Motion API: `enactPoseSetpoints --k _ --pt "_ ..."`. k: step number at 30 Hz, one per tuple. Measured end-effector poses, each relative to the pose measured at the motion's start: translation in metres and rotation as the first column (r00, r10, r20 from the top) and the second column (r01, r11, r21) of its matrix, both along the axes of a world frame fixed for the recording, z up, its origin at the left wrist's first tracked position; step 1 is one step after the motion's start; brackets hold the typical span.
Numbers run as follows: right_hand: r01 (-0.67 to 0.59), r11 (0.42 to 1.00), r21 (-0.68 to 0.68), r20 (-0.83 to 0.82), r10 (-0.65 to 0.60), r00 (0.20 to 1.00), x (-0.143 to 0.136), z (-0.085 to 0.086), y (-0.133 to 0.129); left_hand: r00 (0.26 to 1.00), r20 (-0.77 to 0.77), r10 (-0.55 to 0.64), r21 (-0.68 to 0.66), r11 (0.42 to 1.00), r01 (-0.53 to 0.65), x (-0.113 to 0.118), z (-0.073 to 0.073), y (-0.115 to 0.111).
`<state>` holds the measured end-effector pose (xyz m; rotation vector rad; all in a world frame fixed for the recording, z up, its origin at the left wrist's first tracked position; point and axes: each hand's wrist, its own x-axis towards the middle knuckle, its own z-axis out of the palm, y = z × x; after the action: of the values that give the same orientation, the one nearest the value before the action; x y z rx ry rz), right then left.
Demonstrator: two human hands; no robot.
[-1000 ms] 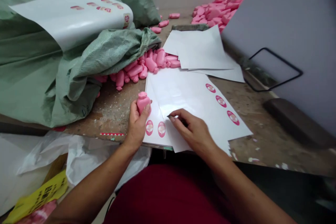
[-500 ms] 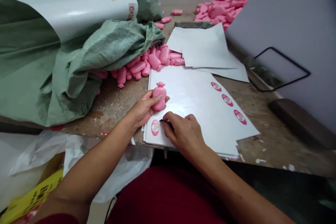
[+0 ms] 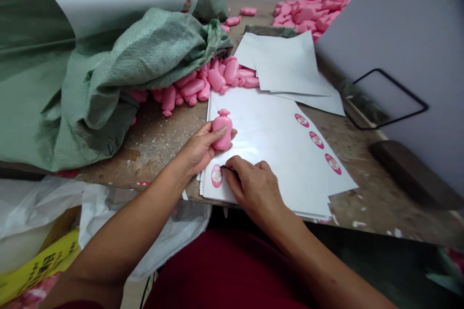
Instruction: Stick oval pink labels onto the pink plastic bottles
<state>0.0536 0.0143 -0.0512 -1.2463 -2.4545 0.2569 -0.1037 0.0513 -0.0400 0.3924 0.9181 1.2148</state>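
A small pink bottle-shaped piece (image 3: 222, 131) is upright in my left hand (image 3: 203, 148), thumb across its front. Below it, my right hand (image 3: 253, 183) pinches a thin dark tool (image 3: 229, 169), whose tip reaches the edge of an oval pink-and-white sticker (image 3: 216, 175). That sticker lies at the lower left corner of a stack of white sheets (image 3: 264, 140). Along the right side of the top sheet are three more oval stickers (image 3: 316, 140). Most of the tool is hidden by my right fingers.
A green woven sack (image 3: 97, 77) spills pink pieces (image 3: 217, 79) behind my left hand. Blank sheets (image 3: 290, 63) overlap the stack's back edge. More pink pieces (image 3: 308, 12) are heaped at the back right. A black wire frame (image 3: 402, 87) and a dark block (image 3: 413, 169) are at right.
The camera view has shifted slightly. Both hands keep nearly the same pose, with the pink piece and the tool still held and the tool tip still at the lower left sticker.
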Motion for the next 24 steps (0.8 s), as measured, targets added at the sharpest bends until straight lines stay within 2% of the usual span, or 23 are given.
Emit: enactPoseSetpoints --k 13,19,22,24 --pt "0.011 0.996 0.083 0.058 -0.016 0.998 0.0004 0.0038 0.0012 1.000 -0.002 0.003 -0.024 1.000 -0.003 0.0018 0.0046 0.0005" --pt "0.004 0.981 0.194 0.043 -0.013 0.999 -0.0041 -0.0014 0.0019 1.000 0.008 -0.002 -0.015 1.000 0.003 0.0023 0.0052 -0.0006" --pt "0.020 0.990 0.139 0.016 -0.022 1.000 -0.0041 -0.0016 0.0046 1.000 0.006 0.004 -0.026 1.000 -0.004 0.0028 0.0067 -0.0006" --pt "0.026 1.000 0.003 -0.027 -0.026 0.999 -0.0015 0.0009 0.0076 1.000 0.016 0.013 -0.031 0.999 -0.012 0.0030 0.0074 -0.0004"
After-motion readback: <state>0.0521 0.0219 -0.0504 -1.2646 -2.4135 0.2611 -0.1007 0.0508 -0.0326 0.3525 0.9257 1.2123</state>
